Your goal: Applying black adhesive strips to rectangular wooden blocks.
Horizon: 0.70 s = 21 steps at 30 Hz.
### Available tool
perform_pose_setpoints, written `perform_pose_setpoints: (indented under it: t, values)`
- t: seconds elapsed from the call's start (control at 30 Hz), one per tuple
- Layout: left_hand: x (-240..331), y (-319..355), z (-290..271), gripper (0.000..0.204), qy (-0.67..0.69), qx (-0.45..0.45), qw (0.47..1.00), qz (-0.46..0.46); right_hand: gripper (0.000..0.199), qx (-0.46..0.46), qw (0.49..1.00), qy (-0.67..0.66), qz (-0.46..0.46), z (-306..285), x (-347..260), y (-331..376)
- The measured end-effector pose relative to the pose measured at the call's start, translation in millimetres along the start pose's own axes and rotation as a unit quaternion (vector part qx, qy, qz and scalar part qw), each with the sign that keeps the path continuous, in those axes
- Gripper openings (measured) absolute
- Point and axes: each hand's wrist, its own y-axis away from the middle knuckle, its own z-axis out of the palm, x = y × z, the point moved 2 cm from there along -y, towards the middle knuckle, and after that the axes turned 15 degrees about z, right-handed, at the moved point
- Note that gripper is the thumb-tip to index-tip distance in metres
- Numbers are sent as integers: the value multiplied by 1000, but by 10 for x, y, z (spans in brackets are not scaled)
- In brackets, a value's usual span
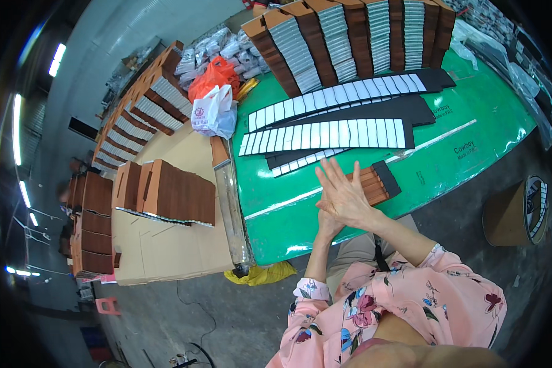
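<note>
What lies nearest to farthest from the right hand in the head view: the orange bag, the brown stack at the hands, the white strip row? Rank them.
1. Brown stack: right beside the right hand.
2. White strip row: beyond it, mid-table.
3. Orange bag: far left, off the green table.

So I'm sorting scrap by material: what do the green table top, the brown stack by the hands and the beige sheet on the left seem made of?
Green table top: looks like glossy plastic sheeting, since it shines and reflects light.
Brown stack: matte, flat-cut pieces, probably card or thin board; hard to say which.
Beige sheet: likely corrugated cardboard, dull tan with fold creases.
</note>
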Motion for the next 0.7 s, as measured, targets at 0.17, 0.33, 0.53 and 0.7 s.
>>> perform_pose_setpoints:
  t: [0.17, 0.33, 0.53, 0.7]
  values:
    - [-148, 39, 53, 92, 19, 27, 998, 45, 71, -172, 984, -25, 39, 184, 166, 16]
    - [-34, 22, -15, 94, -54, -41, 997, 47, 68, 18, 998, -62, -21, -222, -42, -310]
    - [16, 14, -33, 98, -98, -43, 992, 63, 71, -244, 968, -44, 44, 243, 259, -274]
    - [214, -85, -56, 119, -125, -8, 989, 78, 98, -218, 976, -13, -8, -507, 618, -92]
